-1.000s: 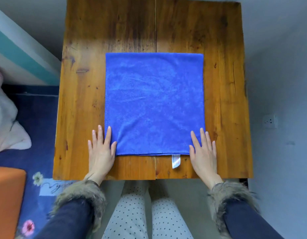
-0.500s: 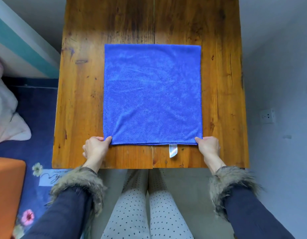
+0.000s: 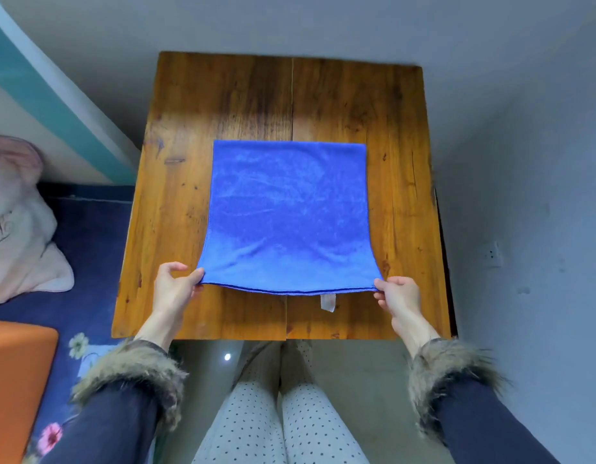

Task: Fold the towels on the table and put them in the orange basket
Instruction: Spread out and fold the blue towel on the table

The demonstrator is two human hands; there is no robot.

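I have the blue towel point(image 3: 288, 216) lying in the middle of the bench point(image 3: 176, 209), its far edge flat on the wood and its near edge lifted just off the surface toward the bench's front edge. My left hand point(image 3: 173, 289) pinches the near left corner and my right hand point(image 3: 397, 296) pinches the near right corner, both between thumb and fingertips. The near edge shows two layers, so I judge the towel is already doubled, and a light pinch could catch only the top layer and let the lower one drop away, spoiling the fold. If I carry one corner forward faster than the other, the edges will land skewed. The far edge is held only by its own weight, so a quick lift could drag the whole towel toward me. The white tag point(image 3: 327, 302) hangs below the near edge and may stick out. The orange basket point(image 3: 19, 380) sits on the floor beyond the bench's front left corner.
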